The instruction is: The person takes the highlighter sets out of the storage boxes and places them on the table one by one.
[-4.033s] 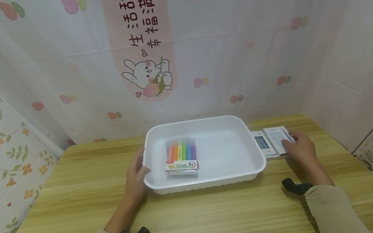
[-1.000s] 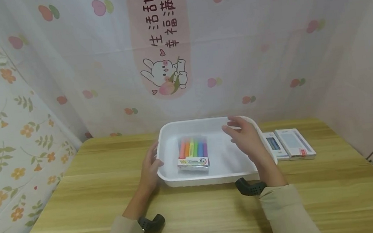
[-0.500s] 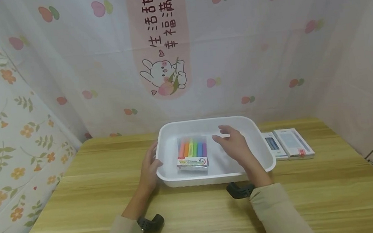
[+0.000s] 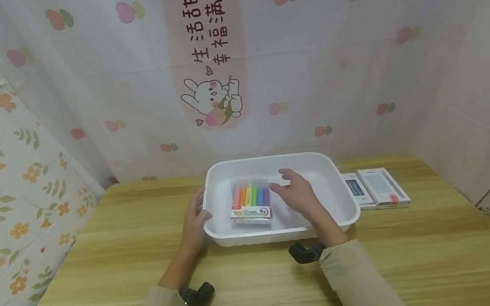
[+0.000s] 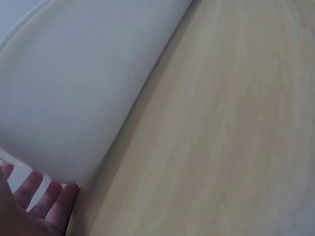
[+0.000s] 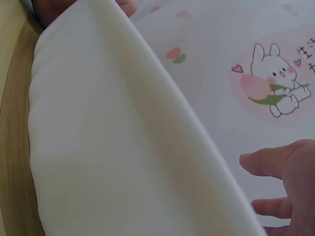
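Note:
A white plastic tray (image 4: 314,215) sits on the table, holding a clear pack of highlighters (image 4: 250,202) in rainbow colours in its left half. My left hand (image 4: 194,228) grips the tray's left end, thumb over the rim and fingers against the outer wall; in the left wrist view those fingers (image 5: 56,204) meet the tray's corner. Over the tray's middle hovers my right hand (image 4: 296,195), holding nothing. Its thumb and fingers are spread apart, close to the highlighter pack's right side. The right wrist view shows this hand (image 6: 300,182) beyond the tray's near wall.
Right of the tray, two flat white boxes lie side by side: one with a blue window (image 4: 357,188), partly covered by the tray's rim, and a larger one (image 4: 383,188) with a red sticker. A printed curtain (image 4: 307,66) hangs behind the wooden table (image 4: 259,286).
My right hand has left the larger white box, which it touched earlier, and moved left over the tray toward the highlighter pack. My left hand keeps its grip on the tray.

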Demonstrator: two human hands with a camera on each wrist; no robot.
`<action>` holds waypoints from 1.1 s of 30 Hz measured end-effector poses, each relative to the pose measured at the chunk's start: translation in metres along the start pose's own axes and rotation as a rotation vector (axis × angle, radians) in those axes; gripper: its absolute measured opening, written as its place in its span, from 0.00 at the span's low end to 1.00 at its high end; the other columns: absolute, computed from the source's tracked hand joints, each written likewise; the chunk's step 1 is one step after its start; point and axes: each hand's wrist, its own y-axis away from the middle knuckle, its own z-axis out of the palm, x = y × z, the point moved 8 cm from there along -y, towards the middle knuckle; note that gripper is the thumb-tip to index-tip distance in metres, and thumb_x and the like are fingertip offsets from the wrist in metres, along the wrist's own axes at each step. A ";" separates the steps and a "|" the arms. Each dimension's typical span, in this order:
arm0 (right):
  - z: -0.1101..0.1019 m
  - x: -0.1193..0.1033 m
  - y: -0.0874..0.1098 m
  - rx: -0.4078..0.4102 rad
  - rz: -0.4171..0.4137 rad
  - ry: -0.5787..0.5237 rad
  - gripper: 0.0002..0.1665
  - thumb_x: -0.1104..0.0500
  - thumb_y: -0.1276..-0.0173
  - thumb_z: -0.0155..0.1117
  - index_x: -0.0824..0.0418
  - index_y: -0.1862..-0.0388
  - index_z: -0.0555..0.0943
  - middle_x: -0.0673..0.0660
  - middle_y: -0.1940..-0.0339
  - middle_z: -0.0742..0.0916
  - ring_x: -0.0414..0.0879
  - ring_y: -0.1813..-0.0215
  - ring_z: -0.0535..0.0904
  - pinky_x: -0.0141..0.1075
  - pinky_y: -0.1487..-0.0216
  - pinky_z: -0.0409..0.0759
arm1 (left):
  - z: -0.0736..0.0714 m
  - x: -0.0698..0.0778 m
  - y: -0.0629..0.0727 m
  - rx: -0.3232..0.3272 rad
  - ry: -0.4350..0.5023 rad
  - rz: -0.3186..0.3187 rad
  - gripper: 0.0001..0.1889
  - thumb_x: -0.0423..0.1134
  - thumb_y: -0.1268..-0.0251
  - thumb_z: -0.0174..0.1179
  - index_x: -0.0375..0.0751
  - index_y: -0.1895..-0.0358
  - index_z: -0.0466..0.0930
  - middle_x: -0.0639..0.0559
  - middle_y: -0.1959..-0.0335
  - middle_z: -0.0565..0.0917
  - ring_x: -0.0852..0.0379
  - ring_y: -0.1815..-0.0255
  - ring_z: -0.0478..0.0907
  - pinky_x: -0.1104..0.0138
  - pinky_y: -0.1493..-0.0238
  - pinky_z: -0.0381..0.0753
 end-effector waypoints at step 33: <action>0.040 -0.001 -0.002 -0.135 0.025 0.079 0.46 0.47 0.28 0.60 0.64 0.20 0.55 0.71 0.25 0.72 0.66 0.25 0.69 0.59 0.27 0.70 | 0.000 -0.002 0.001 0.005 0.008 -0.018 0.37 0.27 0.38 0.47 0.45 0.22 0.59 0.35 0.23 0.65 0.31 0.28 0.69 0.40 0.36 0.77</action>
